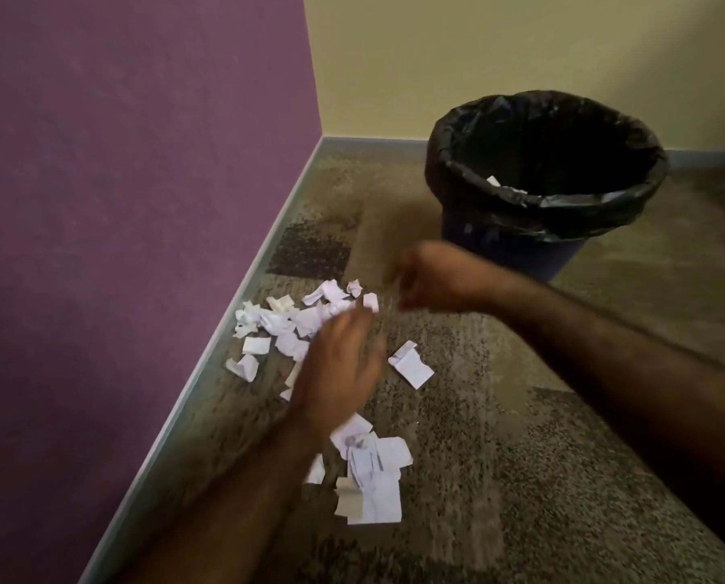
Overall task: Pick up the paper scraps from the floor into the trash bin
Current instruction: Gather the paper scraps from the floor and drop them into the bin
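A mottled brown carpet floor [499, 436] runs into a corner where a purple wall [120, 183] meets a cream wall [478, 48], with a grey baseboard [234, 297] along the bottom. The trash bin [516, 246], lined with a black bag [470, 191], stands near that corner. White paper scraps [293, 326] lie on the carpet near the bin, toward the purple wall. Above them, the left hand [335, 364] is blurred with fingers spread wide; the right hand [428, 280] is curled, its grip impossible to tell.

Crumpled white paper scraps [306, 322] on speckled matt carpet [499, 457]; glossy black plastic bin liner [563, 204].
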Motion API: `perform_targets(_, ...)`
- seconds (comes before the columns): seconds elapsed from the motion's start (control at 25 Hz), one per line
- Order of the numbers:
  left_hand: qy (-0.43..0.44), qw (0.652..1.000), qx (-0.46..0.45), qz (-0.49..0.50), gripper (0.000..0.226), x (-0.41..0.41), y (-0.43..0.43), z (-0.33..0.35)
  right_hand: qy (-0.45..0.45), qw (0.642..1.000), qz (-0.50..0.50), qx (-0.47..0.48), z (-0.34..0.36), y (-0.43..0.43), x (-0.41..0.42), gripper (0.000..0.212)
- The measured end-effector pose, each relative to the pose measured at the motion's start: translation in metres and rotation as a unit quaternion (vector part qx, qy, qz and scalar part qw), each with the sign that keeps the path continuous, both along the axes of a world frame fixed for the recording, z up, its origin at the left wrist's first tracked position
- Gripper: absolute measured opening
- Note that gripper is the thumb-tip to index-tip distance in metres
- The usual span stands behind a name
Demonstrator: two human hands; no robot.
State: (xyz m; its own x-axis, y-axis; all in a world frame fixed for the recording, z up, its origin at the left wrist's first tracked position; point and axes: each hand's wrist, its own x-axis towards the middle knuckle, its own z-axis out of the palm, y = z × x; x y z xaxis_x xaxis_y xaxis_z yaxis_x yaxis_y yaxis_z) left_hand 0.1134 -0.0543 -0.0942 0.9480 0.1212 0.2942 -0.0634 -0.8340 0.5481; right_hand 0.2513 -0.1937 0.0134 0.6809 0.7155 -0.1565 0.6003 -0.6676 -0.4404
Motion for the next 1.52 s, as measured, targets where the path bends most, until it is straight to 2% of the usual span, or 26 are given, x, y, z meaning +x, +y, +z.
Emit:
perform_targets(0.04,0.029,0.994,0.082,-0.065,0.046,-0.036,-0.002,-0.03,0.044,0.997,0.025,-0.053,-0.027,0.004,-0.009,0.035)
perform_targets(0.08,0.052,0.97,0.176,-0.16,0.05,-0.068,-0.006,-0.057,0.06,0.993,0.041,-0.095,-0.055,0.005,-0.014,0.037)
perform_targets(0.16,0.067,0.875,0.352,-0.326,0.058,-0.106,-0.005,-0.098,0.056,0.985,0.054,-0.156,-0.1,-0.001,-0.016,0.038)
perform_targets(0.2,0.064,0.84,0.401,-0.361,0.061,-0.111,0.0,-0.109,0.049,0.983,0.048,-0.171,-0.116,-0.006,-0.015,0.037)
perform_targets(0.24,0.062,0.827,0.428,-0.359,0.067,-0.107,0.01,-0.116,0.044,0.983,0.036,-0.174,-0.126,-0.009,-0.013,0.034)
perform_targets(0.36,0.095,0.87,0.437,-0.205,0.087,-0.067,0.046,-0.11,0.026,0.989,-0.006,-0.146,-0.137,-0.01,-0.006,0.021)
perform_targets(0.44,0.137,0.896,0.411,-0.099,0.087,-0.042,0.065,-0.095,0.007,0.99,-0.048,-0.13,-0.139,-0.01,0.0,0.014)
perform_targets(0.52,0.154,0.931,0.331,0.005,0.076,-0.041,0.064,-0.084,0.014,0.987,-0.1,-0.122,-0.144,-0.017,0.007,0.023)
perform_targets(0.64,0.152,0.96,0.202,0.118,0.062,-0.072,0.052,-0.094,0.064,0.973,-0.138,-0.173,-0.155,-0.033,0.008,0.063)
perform_targets(0.72,0.177,0.962,0.181,0.105,0.068,-0.098,0.04,-0.104,0.056,0.97,-0.133,-0.196,-0.166,-0.036,0.003,0.072)
perform_targets(0.8,0.155,0.961,0.227,-0.028,0.076,-0.12,0.014,-0.113,0.074,0.98,-0.088,-0.162,-0.17,-0.028,-0.005,0.068)
perform_targets(0.88,0.125,0.931,0.29,-0.185,0.071,-0.135,-0.015,-0.12,0.147,0.984,-0.058,-0.082,-0.165,-0.015,-0.01,0.057)
perform_targets(0.92,0.119,0.92,0.314,-0.203,0.063,-0.135,-0.022,-0.123,0.171,0.982,-0.059,-0.047,-0.161,-0.009,-0.01,0.049)
perform_targets(0.96,0.123,0.918,0.331,-0.181,0.061,-0.128,-0.022,-0.124,0.175,0.982,-0.067,-0.018,-0.16,-0.004,-0.01,0.041)
perform_targets(1.08,0.144,0.901,0.396,-0.099,0.078,-0.086,-0.001,-0.112,0.162,0.983,-0.092,-0.005,-0.162,-0.001,-0.009,0.027)
perform_targets(1.16,0.187,0.894,0.404,-0.042,0.076,-0.056,0.028,-0.097,0.179,0.978,-0.102,-0.015,-0.167,-0.004,-0.012,0.037)
perform_targets(1.24,0.201,0.909,0.364,0.021,0.052,-0.043,0.046,-0.087,0.148,0.984,-0.085,-0.054,-0.171,-0.009,-0.014,0.059)
perform_targets(1.28,0.211,0.921,0.326,0.015,0.049,-0.045,0.05,-0.088,0.129,0.986,-0.073,-0.073,-0.172,-0.011,-0.016,0.071)
perform_targets(1.4,0.261,0.928,0.259,-0.056,0.084,-0.071,0.043,-0.108,0.128,0.985,-0.02,-0.11,-0.168,-0.009,-0.028,0.097)
perform_targets(1.44,0.263,0.932,0.246,-0.051,0.087,-0.076,0.043,-0.114,0.124,0.983,0.015,-0.131,-0.168,-0.005,-0.033,0.104)
perform_targets(1.52,0.242,0.945,0.22,-0.027,0.075,-0.077,0.043,-0.124,0.097,0.975,0.094,-0.174,-0.17,0.002,-0.048,0.113)
